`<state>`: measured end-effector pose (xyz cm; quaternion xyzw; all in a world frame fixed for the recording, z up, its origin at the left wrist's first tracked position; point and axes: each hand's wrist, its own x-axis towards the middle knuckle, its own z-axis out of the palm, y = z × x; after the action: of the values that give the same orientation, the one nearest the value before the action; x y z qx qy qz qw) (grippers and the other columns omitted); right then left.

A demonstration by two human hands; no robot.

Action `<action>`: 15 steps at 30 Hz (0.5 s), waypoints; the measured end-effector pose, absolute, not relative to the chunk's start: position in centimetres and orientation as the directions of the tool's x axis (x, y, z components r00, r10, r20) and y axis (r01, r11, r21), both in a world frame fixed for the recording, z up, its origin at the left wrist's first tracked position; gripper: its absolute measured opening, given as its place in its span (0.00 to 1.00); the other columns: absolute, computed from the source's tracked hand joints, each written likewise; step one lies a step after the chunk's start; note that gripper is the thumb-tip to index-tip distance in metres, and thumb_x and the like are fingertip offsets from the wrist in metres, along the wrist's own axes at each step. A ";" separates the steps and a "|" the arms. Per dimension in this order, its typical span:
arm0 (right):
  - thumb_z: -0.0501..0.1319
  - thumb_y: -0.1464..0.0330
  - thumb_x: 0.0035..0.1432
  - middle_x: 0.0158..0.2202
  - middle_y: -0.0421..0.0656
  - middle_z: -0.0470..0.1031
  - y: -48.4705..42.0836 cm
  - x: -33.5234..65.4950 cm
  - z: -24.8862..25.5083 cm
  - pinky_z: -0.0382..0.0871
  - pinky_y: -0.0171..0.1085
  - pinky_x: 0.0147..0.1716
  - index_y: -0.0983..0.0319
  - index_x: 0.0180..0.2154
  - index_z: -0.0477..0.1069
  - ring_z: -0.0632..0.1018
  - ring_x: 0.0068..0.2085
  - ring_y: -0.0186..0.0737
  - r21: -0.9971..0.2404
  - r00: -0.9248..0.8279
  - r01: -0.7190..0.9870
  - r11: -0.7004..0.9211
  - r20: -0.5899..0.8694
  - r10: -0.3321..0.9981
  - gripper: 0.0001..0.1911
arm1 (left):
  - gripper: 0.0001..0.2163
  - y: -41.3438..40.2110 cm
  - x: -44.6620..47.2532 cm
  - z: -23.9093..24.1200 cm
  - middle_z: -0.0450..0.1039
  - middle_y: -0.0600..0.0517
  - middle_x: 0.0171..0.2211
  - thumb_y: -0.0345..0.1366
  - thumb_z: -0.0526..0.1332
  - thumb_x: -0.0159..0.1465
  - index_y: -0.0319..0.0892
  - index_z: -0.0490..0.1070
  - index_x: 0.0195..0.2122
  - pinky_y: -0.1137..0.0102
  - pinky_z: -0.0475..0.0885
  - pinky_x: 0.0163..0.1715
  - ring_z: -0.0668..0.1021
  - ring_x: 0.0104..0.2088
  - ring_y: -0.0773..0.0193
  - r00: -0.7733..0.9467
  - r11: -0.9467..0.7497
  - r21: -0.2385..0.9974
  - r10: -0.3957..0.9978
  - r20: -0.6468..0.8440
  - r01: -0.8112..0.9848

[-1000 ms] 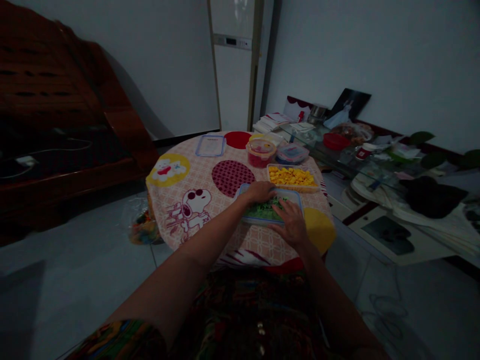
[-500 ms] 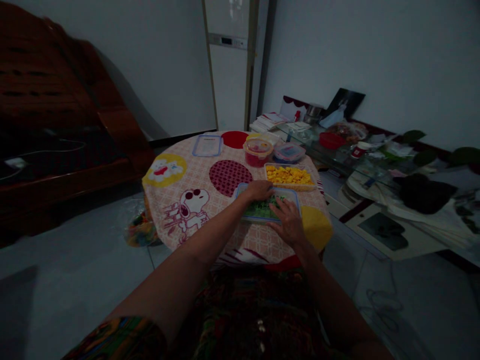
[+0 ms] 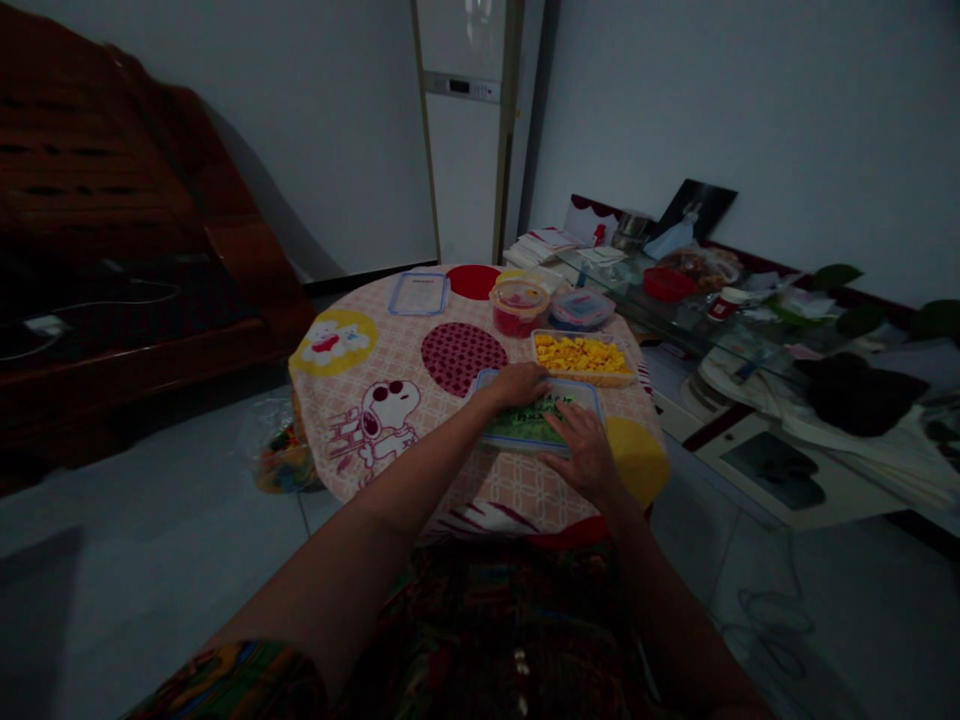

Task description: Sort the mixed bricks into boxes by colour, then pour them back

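Note:
A clear rectangular food container [image 3: 525, 425] with a blue-rimmed lid lies on the round table in front of me; green pieces show through it. My left hand [image 3: 519, 385] rests across its upper left part, fingers stretched over the lid. On the right side, my right hand [image 3: 586, 448] lies on the lid with fingers spread and thumb near the front edge. Just beyond stands an uncovered container of yellow pieces [image 3: 583, 357]. A blue-rimmed rectangular lid [image 3: 418, 294] lies flat at the far left of the tabletop.
A round tub with red contents [image 3: 519, 310] and a lidded container with dark blue contents [image 3: 581, 310] stand at the back of the patterned tablecloth [image 3: 375, 345]. Right of the table is a cluttered glass shelf [image 3: 686, 320]. A bag of colourful pieces [image 3: 283, 455] sits on the floor at left.
The view has shifted slightly. My right hand has slid a little toward the lid's right edge, its fingers spread a bit more; my left hand stays about where it was.

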<state>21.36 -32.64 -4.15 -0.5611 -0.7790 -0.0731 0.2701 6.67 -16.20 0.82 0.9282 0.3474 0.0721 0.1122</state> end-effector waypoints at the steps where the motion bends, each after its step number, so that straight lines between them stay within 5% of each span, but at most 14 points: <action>1: 0.61 0.52 0.64 0.63 0.56 0.70 -32.6 21.4 -4.1 0.58 0.60 0.63 0.62 0.59 0.73 0.68 0.63 0.60 -0.206 -0.218 0.908 0.364 0.508 0.833 0.29 | 0.21 -16.1 6.6 0.8 0.75 0.42 0.58 0.43 0.51 0.71 0.38 0.71 0.59 0.64 0.69 0.56 0.76 0.56 0.54 0.751 -0.737 0.265 0.657 0.062 0.622; 9: 0.60 0.55 0.64 0.55 0.55 0.77 -32.4 23.5 -3.8 0.67 0.56 0.60 0.63 0.54 0.75 0.75 0.58 0.52 -0.451 0.086 0.836 0.311 0.669 0.739 0.23 | 0.17 -14.3 4.4 1.3 0.81 0.46 0.50 0.36 0.54 0.68 0.39 0.78 0.51 0.69 0.71 0.52 0.80 0.49 0.58 0.756 -0.748 0.314 0.643 0.123 0.585; 15: 0.60 0.55 0.60 0.52 0.56 0.79 -31.9 24.8 -4.4 0.72 0.53 0.57 0.67 0.54 0.76 0.79 0.53 0.54 -0.696 0.369 0.703 0.146 0.532 0.762 0.28 | 0.16 -14.1 3.5 0.9 0.81 0.46 0.50 0.33 0.56 0.66 0.40 0.79 0.51 0.68 0.72 0.54 0.81 0.49 0.59 0.732 -0.732 0.329 0.664 0.152 0.597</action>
<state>24.83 -31.92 -4.35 -0.6529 -0.5609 0.0290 0.5082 3.51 -14.08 0.91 0.9214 0.3421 0.1307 0.1299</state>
